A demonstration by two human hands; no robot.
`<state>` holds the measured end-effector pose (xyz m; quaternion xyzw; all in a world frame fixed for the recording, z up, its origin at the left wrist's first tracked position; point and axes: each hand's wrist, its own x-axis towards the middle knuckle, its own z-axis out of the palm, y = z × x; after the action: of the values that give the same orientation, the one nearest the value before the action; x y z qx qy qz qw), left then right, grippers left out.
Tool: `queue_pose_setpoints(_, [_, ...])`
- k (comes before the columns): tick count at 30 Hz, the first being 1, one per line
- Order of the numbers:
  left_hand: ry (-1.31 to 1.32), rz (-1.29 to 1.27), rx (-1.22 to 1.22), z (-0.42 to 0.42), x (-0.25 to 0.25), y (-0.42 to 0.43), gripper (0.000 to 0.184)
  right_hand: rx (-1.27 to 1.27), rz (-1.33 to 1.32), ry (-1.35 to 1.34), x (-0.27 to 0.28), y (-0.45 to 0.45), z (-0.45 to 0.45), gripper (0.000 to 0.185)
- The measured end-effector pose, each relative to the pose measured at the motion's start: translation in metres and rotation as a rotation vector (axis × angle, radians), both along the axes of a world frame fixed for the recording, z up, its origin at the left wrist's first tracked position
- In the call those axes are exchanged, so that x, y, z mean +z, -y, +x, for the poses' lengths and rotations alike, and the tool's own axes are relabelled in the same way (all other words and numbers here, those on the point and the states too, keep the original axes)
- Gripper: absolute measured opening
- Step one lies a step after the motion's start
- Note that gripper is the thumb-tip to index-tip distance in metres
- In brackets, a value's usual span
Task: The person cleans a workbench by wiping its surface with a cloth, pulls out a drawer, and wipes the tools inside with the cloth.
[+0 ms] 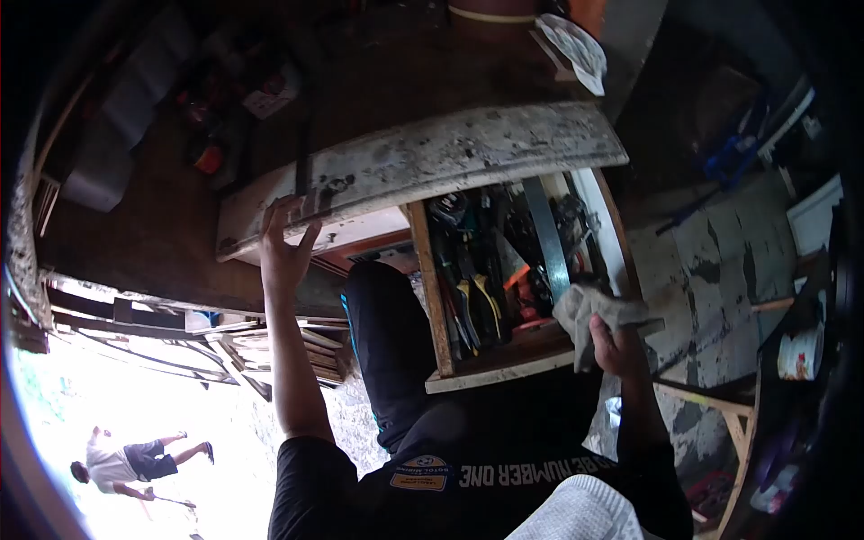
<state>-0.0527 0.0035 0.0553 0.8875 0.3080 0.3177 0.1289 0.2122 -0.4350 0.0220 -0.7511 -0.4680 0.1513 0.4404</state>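
My left hand (288, 238) rests with fingers spread on the front edge of a worn, stained bench top (432, 157). On the right, my right hand (615, 346) grips a crumpled grey cloth (594, 315) over the front right corner of a pulled-out wooden drawer (436, 297). Inside the drawer lie yellow-handled pliers (486, 310), a long flat metal strip (545, 234), orange-red items (522, 292) and several dark tools that I cannot make out. The cloth covers part of the drawer's right side.
My dark-clad knee (387, 333) is just left of the drawer. A pale crumpled item (576, 54) lies at the bench's far right. Stacked wood strips (310, 351) are at the left. Outside, a person (135, 459) holds a long tool. A white container (799, 354) stands far right.
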Motion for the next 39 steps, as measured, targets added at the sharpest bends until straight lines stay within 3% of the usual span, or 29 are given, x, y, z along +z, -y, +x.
queue_pose_setpoints(1, [0.095, -0.002, 0.043, 0.006, 0.001, 0.022, 0.043, -0.093, 0.06, -0.025, -0.017, 0.008, 0.002, 0.027])
queue_pose_setpoints(2, [0.172, 0.061, 0.053, 0.017, 0.003, 0.049, 0.031, -0.176, 0.089, -0.247, -0.025, 0.011, 0.006, 0.033])
queue_pose_setpoints(3, [0.161, 0.04, 0.019, 0.024, -0.002, 0.068, 0.031, -0.31, 0.1, -0.421, -0.02, 0.01, 0.01, 0.044])
queue_pose_setpoints(4, [0.193, -0.01, -0.069, 0.028, -0.007, 0.085, 0.028, -0.26, 0.281, -0.864, -0.021, 0.011, 0.02, 0.055])
queue_pose_setpoints(6, [0.233, -0.126, -0.225, 0.04, -0.011, 0.118, 0.026, -0.107, 0.567, -1.06, 0.005, 0.006, 0.03, 0.062])
queue_pose_setpoints(7, [0.241, -0.192, -0.294, 0.048, -0.01, 0.134, 0.025, -0.133, 0.566, -1.063, 0.012, 0.01, 0.037, 0.062])
queue_pose_setpoints(9, [0.208, -0.19, -0.528, 0.069, -0.005, 0.157, 0.028, -0.024, 0.892, -1.202, 0.022, 0.024, 0.05, 0.059])
queue_pose_setpoints(10, [0.141, -0.254, -0.635, 0.079, -0.003, 0.163, 0.028, -0.043, 0.892, -1.201, 0.028, 0.03, 0.054, 0.059])
queue_pose_setpoints(11, [0.084, -0.383, -0.72, 0.092, 0.0, 0.171, 0.027, 0.019, 0.967, -1.194, 0.034, 0.035, 0.056, 0.058])
queue_pose_setpoints(15, [-0.199, -0.225, -0.94, 0.144, 0.012, 0.201, 0.024, 0.024, 1.15, -1.134, 0.04, 0.048, 0.062, 0.058])
queue_pose_setpoints(17, [-0.344, -0.185, -1.024, 0.163, 0.008, 0.218, 0.023, -0.111, 1.151, -1.111, 0.039, 0.053, 0.059, 0.058])
queue_pose_setpoints(20, [-0.468, 0.007, -1.159, 0.19, -0.013, 0.238, 0.026, -0.594, 1.082, -1.059, 0.04, 0.049, 0.049, 0.059])
queue_pose_setpoints(24, [-0.373, 0.239, -1.205, 0.216, -0.032, 0.248, 0.039, -0.591, 0.979, -0.983, 0.03, 0.06, 0.044, 0.064])
queue_pose_setpoints(26, [-0.795, 0.137, -1.191, 0.224, -0.026, 0.255, 0.052, -0.498, 0.931, -0.887, 0.021, 0.063, 0.044, 0.065])
queue_pose_setpoints(27, [-0.792, 0.143, -1.189, 0.224, -0.023, 0.255, 0.052, -0.407, 0.874, -0.797, 0.017, 0.063, 0.044, 0.066])
queue_pose_setpoints(28, [-0.763, 0.077, -1.176, 0.222, -0.019, 0.253, 0.064, -0.556, 0.749, -0.71, 0.015, 0.063, 0.044, 0.068])
queue_pose_setpoints(29, [-0.735, 0.011, -1.165, 0.219, -0.014, 0.25, 0.076, -0.49, 0.587, -0.515, 0.02, 0.058, 0.042, 0.066])
queue_pose_setpoints(30, [-0.736, 0.019, -1.17, 0.214, -0.008, 0.247, 0.076, -0.428, 0.424, -0.322, 0.028, 0.051, 0.036, 0.063])
queue_pose_setpoints(32, [-0.212, -0.566, -1.092, 0.201, 0.002, 0.238, 0.1, -0.076, 0.224, 0.12, 0.067, 0.027, 0.028, 0.061])
queue_pose_setpoints(33, [-0.1, -1.041, -1.1, 0.196, -0.001, 0.233, 0.121, 0.036, -0.105, 0.18, 0.084, 0.018, 0.026, 0.083])
queue_pose_setpoints(34, [-0.036, -0.951, -1.07, 0.191, 0.003, 0.232, 0.114, -0.025, -0.367, 0.561, 0.087, 0.011, 0.012, 0.094])
queue_pose_setpoints(35, [0.023, -0.862, -1.042, 0.185, 0.008, 0.231, 0.108, 0.018, -0.384, 0.601, 0.08, 0.013, 0.014, 0.103])
queue_pose_setpoints(37, [-0.196, -0.852, -0.899, 0.172, -0.001, 0.227, 0.09, 0.053, -0.4, 0.427, 0.087, 0.028, 0.027, 0.102])
queue_pose_setpoints(38, [-0.281, -0.531, -0.901, 0.165, -0.004, 0.222, 0.07, -0.006, -0.184, 0.308, 0.078, 0.041, 0.038, 0.082])
queue_pose_setpoints(39, [-0.284, -0.533, -0.924, 0.157, -0.006, 0.222, 0.07, -0.038, 0.041, 0.205, 0.07, 0.054, 0.05, 0.062])
